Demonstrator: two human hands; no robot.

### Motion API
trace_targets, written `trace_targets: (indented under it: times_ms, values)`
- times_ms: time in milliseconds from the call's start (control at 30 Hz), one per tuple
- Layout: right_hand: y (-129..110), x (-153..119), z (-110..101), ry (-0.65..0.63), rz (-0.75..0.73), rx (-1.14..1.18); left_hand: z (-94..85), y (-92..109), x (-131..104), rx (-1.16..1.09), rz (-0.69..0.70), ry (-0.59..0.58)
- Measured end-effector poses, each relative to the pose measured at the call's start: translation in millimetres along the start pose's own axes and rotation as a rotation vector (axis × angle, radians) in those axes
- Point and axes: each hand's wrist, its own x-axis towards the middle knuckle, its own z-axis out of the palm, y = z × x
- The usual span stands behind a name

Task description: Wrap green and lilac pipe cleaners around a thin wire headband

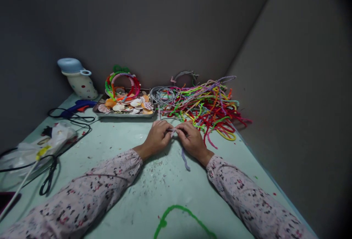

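Observation:
Both hands meet at the middle of the table, fingertips almost touching. My left hand [157, 139] is closed, its thumb and fingers pinching a pale lavender pipe cleaner [185, 160]. From the other side my right hand [192, 140] pinches the same piece. One fuzzy tail hangs down beneath my right hand, and a pale end rises behind the left. A thin grey wire seems to curve behind the fingers; whether the pipe cleaner is wound on it I cannot tell.
Behind the hands lie a metal tray [123, 115] of seashells with colourful wrapped hoops [136, 85], coiled grey wire [162, 95] and heaped pipe cleaners [211, 99]. A bottle [81, 83], blue glue gun [75, 107], black cable [49, 180] and plastic bag [62, 134] occupy the left. A green hoop [189, 211] lies nearest me.

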Motion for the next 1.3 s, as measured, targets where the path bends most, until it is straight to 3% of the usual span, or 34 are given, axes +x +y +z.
trace_targets:
  times_ms: [600, 1067, 1300]
  values:
    - [2.2, 0.6, 1.7, 0.016, 0.013, 0.019, 7.5, -10.4, 0.1, -0.006, 0.009, 0.121]
    - [-2.3, 0.3, -1.7, 0.033, -0.029, 0.019, 5.2, -4.5, -2.9, 0.051, 0.076, 0.181]
    - [-1.5, -2.5, -1.9, 0.131, 0.017, 0.033, -1.0, 18.3, -10.2, 0.169, 0.039, 0.383]
